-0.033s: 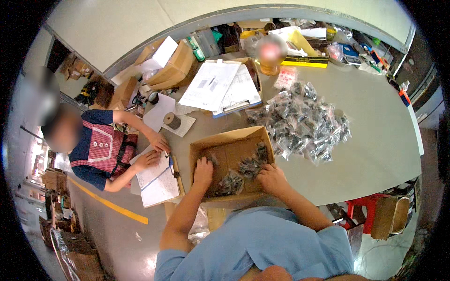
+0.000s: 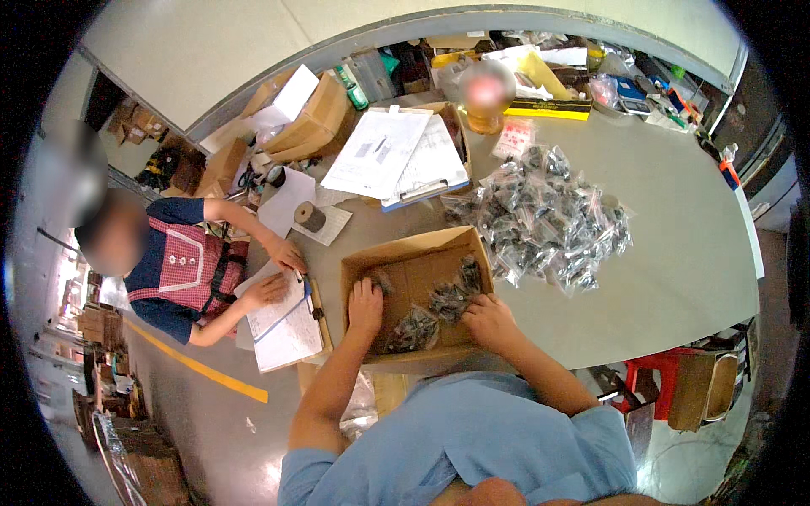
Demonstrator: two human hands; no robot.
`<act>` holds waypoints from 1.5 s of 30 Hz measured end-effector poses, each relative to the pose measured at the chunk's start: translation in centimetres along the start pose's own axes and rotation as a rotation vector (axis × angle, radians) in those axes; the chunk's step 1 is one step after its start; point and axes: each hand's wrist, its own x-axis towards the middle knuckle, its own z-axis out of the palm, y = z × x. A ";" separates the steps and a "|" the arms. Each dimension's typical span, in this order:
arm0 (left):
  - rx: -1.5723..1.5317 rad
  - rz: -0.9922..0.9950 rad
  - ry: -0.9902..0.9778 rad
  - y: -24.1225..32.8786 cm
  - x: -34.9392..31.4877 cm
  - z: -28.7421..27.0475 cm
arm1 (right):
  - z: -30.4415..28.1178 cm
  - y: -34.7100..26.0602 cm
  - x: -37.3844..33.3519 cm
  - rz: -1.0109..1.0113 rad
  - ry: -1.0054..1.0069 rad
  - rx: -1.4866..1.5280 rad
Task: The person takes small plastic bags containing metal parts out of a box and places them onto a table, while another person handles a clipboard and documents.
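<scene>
An open cardboard box [image 2: 359,257] stands at the table's near edge, in front of me. Inside, a clear plastic bag of small dark parts [image 2: 415,329] lies on the bottom, and more such bags lean toward the right wall. My left hand [image 2: 364,310] reaches in along the left side, its fingers curled onto a small clear bag [image 2: 383,283]. Over the right wall comes my right hand [image 2: 489,322], fingers closed on the edge of a bag of dark parts [image 2: 451,301]. Both sets of fingertips are partly hidden.
A heap of bagged parts [image 2: 553,223] lies right of the box. Clipboards with papers [image 2: 388,156] rest behind it, beside a brown spool [image 2: 310,217]. To the left, a co-worker [image 2: 181,270] leans over another clipboard [image 2: 287,329]. A red stool [image 2: 650,379] stands at lower right.
</scene>
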 end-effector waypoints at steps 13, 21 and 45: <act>-0.663 0.153 -0.420 5.8 -4.9 0.0 | -0.6 3.0 -3.2 -0.119 0.173 0.110; -0.868 -0.205 -0.245 4.8 -5.0 -1.0 | -0.1 4.2 -1.6 -0.205 0.110 0.179; -0.083 0.427 -0.054 9.6 -4.8 -1.4 | -1.8 3.9 -1.1 -0.175 -0.011 0.252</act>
